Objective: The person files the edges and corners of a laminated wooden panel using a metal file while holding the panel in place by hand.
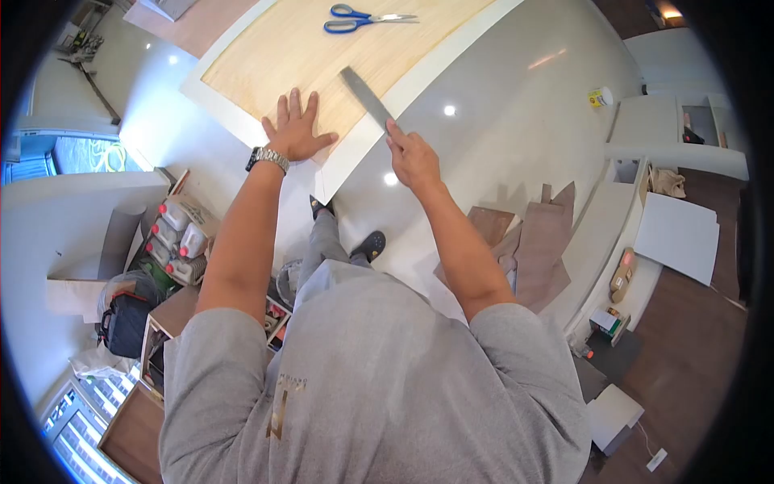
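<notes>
A light wood panel (306, 48) with a white border sheet (367, 149) around its edge spans the upper middle of the head view. My left hand (298, 133) lies on the panel near its close corner, fingers spread, with a watch on the wrist. My right hand (413, 161) is closed around one end of a flat grey metal file (365, 95). The file slants up and left across the white border, its far end over the wood. Farther up the panel rest blue-handled scissors (355, 18), blades pointing right.
Several white jugs with red caps (179, 230) stand at the left beside a black bag (125, 323). Brown sheet offcuts (544, 242) lie on the glossy floor to the right, near a long white cabinet piece (609, 218). A small tub (599, 98) sits farther off.
</notes>
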`<state>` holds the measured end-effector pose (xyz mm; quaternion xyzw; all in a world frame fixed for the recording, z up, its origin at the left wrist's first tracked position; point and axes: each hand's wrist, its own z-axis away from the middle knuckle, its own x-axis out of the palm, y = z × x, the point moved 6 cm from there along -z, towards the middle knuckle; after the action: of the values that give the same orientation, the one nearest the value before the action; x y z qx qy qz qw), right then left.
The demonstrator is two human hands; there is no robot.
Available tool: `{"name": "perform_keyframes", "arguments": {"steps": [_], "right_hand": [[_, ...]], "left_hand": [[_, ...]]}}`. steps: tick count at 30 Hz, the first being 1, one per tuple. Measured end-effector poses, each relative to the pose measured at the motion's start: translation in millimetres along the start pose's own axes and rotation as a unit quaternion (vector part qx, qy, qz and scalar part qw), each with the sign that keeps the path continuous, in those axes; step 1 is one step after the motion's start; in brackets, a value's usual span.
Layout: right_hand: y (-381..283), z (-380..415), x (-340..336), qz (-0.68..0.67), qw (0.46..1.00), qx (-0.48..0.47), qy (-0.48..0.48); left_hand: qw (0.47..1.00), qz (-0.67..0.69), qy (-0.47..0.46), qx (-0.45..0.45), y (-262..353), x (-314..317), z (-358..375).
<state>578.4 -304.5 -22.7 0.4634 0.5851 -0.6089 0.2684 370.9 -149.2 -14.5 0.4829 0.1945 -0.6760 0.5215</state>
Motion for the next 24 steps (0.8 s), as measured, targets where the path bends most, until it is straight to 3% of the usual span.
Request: {"name": "perform_keyframes", "arguments": {"steps": [7, 10, 13, 16, 19, 24], "right_hand": [[7, 92, -16, -0.056, 0.992, 0.089, -0.065], [11, 29, 0, -0.001, 0.999, 0.032, -0.016], [6, -21, -6, -0.025, 0.999, 0.043, -0.004], [9, 21, -12, 0.007, 0.999, 0.031, -0.011], [10, 87, -13, -0.064, 0.992, 0.078, -0.071], [7, -3, -1, 0.009, 0.999, 0.031, -0.026]], "left_hand": [[1.0, -0.004, -0.016, -0.006, -1, 4, 1], [1.0, -0.007, -0.015, -0.003, -2, 4, -5], [1.0, -0.013, -0.019, -0.002, -4, 7, -2], [1.0, -0.018, -0.015, 0.002, -2, 0, -7], [1.0, -0.01, -0.014, -0.003, -3, 4, -6], [1.0, -0.005, -0.012, -0.003, -3, 3, -4]]}}
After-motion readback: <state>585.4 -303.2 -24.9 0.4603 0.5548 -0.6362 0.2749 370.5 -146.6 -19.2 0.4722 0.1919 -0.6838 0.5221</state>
